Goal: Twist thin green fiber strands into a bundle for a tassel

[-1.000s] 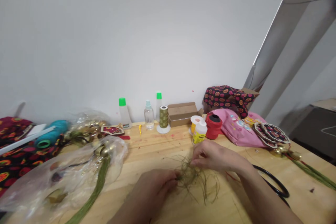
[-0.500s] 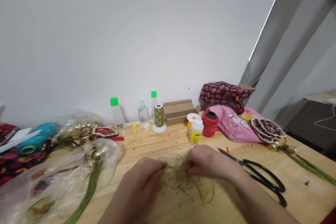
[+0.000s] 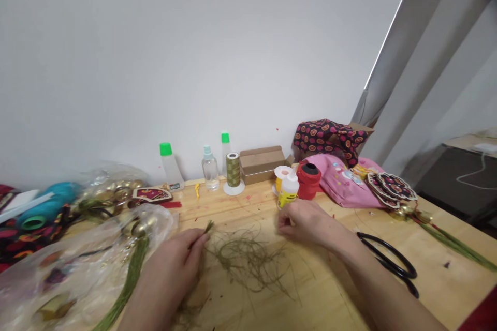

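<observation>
My left hand (image 3: 176,256) is closed on a bundle of green threads (image 3: 210,226), and its cut-looking tip pokes out past the thumb. A loose tangle of the same green thread (image 3: 252,261) lies on the wooden table between my hands. My right hand (image 3: 301,222), fingers curled together, is just in front of the yellow-labelled glue bottle (image 3: 289,189); whatever it may hold is hidden. Black scissors (image 3: 388,256) lie to the right, their blades covered by my right forearm.
Along the wall stand green-capped bottles (image 3: 166,165), a clear bottle (image 3: 210,170), an olive thread spool (image 3: 233,170), a cardboard box (image 3: 262,165) and a red spool (image 3: 308,182). A plastic bag (image 3: 89,264) with bells lies left; a pink pouch (image 3: 341,183) is right.
My hands have moved apart: the left toward the lower left with the thread bundle, the right up and slightly right toward the glue bottle. The tangle now lies uncovered between them.
</observation>
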Tool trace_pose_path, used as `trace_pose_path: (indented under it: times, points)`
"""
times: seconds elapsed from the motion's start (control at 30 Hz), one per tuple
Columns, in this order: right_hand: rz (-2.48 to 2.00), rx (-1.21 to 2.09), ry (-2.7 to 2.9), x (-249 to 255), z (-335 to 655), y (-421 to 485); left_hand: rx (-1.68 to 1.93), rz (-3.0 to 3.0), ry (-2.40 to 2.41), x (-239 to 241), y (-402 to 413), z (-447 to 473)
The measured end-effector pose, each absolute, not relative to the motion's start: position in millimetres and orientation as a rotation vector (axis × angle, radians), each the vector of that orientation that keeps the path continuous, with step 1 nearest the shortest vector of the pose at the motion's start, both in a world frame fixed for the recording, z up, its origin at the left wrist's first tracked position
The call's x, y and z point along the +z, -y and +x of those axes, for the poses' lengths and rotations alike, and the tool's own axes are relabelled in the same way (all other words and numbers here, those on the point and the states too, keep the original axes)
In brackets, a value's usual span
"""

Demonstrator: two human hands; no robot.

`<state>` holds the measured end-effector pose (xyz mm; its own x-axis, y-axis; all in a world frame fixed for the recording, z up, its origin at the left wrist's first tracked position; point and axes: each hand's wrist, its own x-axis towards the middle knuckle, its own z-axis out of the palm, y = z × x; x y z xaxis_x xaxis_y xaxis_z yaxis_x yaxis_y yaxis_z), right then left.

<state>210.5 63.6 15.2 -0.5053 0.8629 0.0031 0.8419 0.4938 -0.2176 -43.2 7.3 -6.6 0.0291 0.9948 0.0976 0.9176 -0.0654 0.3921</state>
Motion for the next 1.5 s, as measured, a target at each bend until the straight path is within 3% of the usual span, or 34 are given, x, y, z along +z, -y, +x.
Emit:
trace_pose_path:
  times: [0.27, 0.73, 0.87, 1.07, 1.2, 1.5]
  points:
    - [-1.595, 0.695, 2.716, 26, 231, -55, 0.769, 2.145, -1.575, -12, -3, -21]
    - [-1.37, 0.296, 2.941, 20, 216, -43, 0.689, 2.102, -1.472, -7, 0, -9]
    - [-1.216, 0.378, 2.752, 29, 221, -44, 0.922, 1.913, -1.449, -12, -2, -12]
    - [-0.96, 0.768, 2.561, 38, 205, -41, 1.097, 1.317, -1.21, -12, 0, -5]
    - [-0.87, 0.68, 2.479, 32, 186, -38, 1.053, 1.292, -1.05, -12, 3, 2]
    - [-0.8, 0.603, 2.356, 26, 175, -38, 0.966, 1.367, -1.163, -7, 5, 4]
